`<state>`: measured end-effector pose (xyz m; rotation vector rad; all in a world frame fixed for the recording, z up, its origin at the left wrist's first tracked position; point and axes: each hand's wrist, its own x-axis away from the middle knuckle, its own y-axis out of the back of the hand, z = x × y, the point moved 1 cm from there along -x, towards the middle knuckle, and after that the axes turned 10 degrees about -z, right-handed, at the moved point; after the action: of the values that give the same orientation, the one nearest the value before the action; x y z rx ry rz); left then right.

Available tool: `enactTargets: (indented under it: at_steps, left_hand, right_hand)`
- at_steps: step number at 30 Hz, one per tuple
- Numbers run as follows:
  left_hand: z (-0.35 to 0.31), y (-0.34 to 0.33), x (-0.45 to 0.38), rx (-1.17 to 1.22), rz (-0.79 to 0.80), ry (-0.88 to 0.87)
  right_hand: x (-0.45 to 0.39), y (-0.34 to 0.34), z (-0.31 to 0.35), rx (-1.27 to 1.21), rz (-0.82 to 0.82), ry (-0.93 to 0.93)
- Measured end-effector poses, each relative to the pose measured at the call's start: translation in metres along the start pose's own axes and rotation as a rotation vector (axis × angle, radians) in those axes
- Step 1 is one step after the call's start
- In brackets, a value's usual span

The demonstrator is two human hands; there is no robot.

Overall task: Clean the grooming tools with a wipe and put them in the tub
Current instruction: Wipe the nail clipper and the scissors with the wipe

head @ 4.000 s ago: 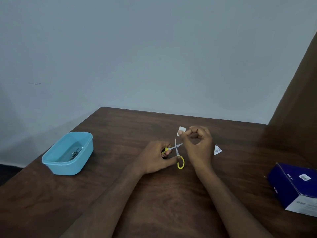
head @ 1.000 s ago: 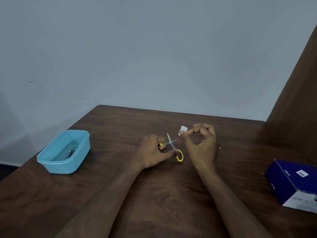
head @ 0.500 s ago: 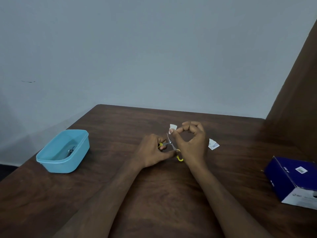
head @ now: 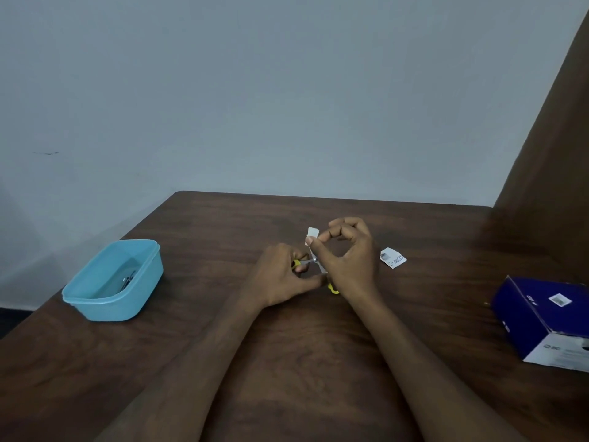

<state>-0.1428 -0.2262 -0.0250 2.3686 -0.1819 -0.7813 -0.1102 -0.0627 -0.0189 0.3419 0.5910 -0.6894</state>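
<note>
You see a dark wood-grain table [head: 287,362] with a dull sheen, a smooth blue plastic tub [head: 140,282], bright metal scissors [head: 314,260] and a glossy cardboard box [head: 541,327].

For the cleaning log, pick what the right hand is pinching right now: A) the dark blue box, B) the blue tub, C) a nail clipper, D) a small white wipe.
D: the right hand pinches a small white wipe between thumb and forefinger, just above the scissors that the left hand holds.
</note>
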Motion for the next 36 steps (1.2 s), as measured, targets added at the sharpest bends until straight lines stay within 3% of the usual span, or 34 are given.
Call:
enactTargets:
  at_steps: [4, 7, 18, 23, 33, 36]
  left_hand:
    - [0.001, 0.001, -0.001, -0.013, 0.003, 0.004]
    - [0.001, 0.002, -0.001, -0.004, -0.008, -0.007]
    - [-0.007, 0.002, 0.001, -0.092, 0.011, -0.032]
    - [-0.006, 0.003, 0.002, -0.183, -0.031, -0.032]
    - [0.002, 0.003, 0.001, -0.118, -0.081, 0.015]
    - [0.002, 0.003, 0.001, -0.112, -0.093, 0.02]
  right_hand:
    - [0.001, 0.011, -0.001, -0.071, 0.025, 0.026]
    - [0.005, 0.013, -0.005, 0.044, 0.088, 0.027]
    - [0.001, -0.001, -0.001, 0.092, -0.044, 0.094]
    - [-0.001, 0.008, 0.006, -0.046, -0.155, 0.084]
    - [0.006, 0.02, -0.003, 0.129, 0.06, 0.097]
    - [0.0, 0.025, -0.01, 0.178, 0.056, 0.061]
